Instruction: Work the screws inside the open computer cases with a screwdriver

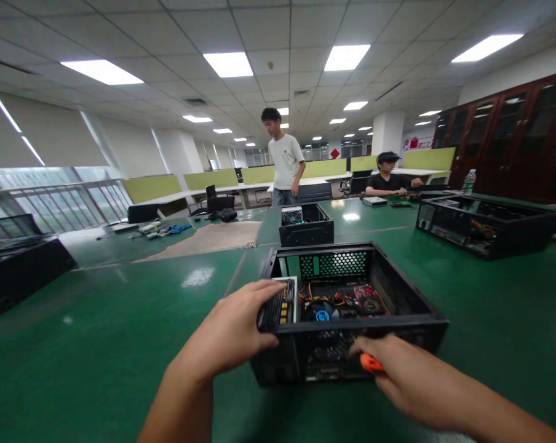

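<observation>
An open black computer case (409,321) lies on the green table in front of me. My left hand (234,323) grips its near left corner, fingers over the top edge by the power supply (291,301) and thumb on the near side. Closed around an orange-handled tool (371,363) is my right hand (400,375), close against the near panel of the case. The tool's working end is hidden. Inside the case are a fan with a blue centre (322,315), a red circuit board (369,298) and yellow and red wires (337,299).
Another open case (305,232) stands just beyond mine, one more (485,237) at the right, and a black case (24,264) at the left. Cables (160,229) lie on the far left table (121,301). One person stands behind the table; another sits at the right near a bottle (468,182).
</observation>
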`<state>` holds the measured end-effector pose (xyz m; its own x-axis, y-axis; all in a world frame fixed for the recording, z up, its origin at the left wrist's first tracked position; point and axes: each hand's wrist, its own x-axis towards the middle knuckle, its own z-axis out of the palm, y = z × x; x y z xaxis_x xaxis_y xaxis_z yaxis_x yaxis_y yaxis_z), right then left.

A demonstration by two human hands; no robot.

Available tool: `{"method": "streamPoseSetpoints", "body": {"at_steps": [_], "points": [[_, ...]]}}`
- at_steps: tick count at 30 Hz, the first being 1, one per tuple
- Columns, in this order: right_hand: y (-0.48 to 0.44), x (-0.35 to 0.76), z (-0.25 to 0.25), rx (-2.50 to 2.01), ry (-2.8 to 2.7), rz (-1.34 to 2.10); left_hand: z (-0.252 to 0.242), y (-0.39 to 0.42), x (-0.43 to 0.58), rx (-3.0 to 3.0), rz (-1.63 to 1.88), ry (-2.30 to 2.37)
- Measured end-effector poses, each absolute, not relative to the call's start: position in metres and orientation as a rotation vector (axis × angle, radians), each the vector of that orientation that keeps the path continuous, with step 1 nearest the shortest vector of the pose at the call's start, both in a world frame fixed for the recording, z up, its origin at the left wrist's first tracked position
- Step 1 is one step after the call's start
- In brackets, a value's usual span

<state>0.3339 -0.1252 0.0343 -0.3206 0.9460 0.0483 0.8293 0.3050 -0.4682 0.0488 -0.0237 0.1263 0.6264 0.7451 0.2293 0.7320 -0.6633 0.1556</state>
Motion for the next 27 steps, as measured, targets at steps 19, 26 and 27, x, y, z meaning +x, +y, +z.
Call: {"method": "streamPoseSetpoints", "body": {"at_steps": [19, 26, 27], "points": [[-0.062, 0.323, -0.058, -1.763, -2.154, 0.339, -0.05, 0.025, 0.126, 2.703, 0.328, 0.995], [-0.103, 0.322, -0.013, -1.113, -2.213, 0.223, -0.048, 0.022, 0.128, 2.706, 0.37, 1.014], [-0.115, 0.324, -0.004, -0.99, -2.214, 0.182, -0.045, 0.02, 0.13, 2.72, 0.396, 1.024]]}}
